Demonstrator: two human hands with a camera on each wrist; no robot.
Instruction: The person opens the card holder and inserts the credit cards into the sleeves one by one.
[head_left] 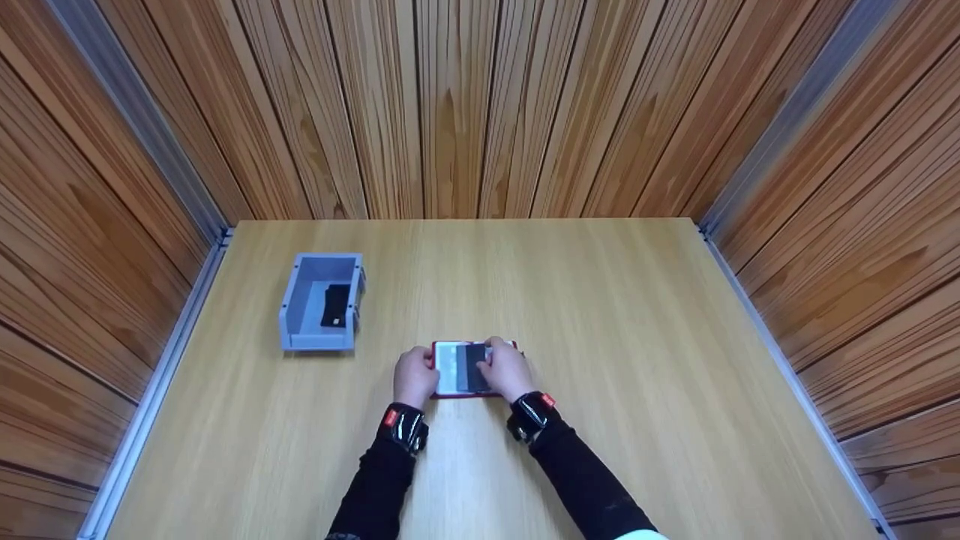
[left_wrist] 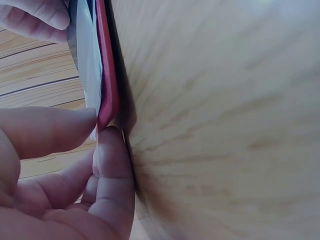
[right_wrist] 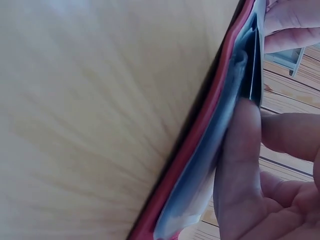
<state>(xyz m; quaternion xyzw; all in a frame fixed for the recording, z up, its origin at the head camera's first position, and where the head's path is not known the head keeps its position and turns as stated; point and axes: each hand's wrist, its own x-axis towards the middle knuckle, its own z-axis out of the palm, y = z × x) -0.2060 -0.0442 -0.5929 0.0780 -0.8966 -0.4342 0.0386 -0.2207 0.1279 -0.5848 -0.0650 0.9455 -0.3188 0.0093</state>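
Note:
A card holder with a red cover (head_left: 475, 397) and clear plastic sleeves (head_left: 446, 367) lies open at the middle of the table. My left hand (head_left: 415, 375) pinches its left edge; in the left wrist view the thumb presses the sleeves and a finger is under the red cover (left_wrist: 108, 75). On the right side, my right hand (head_left: 508, 369) pinches a dark grey card (head_left: 472, 367) between thumb and finger, over the sleeves. In the right wrist view one finger reaches between the sleeves (right_wrist: 210, 150) and the card. How far the card sits inside a sleeve is hidden.
A grey-blue open-front bin (head_left: 318, 342) stands at the back left of the table, with black cards (head_left: 335, 304) lying inside. Wooden plank walls (head_left: 465, 112) rise behind and on both sides, with metal rails along the table's side edges.

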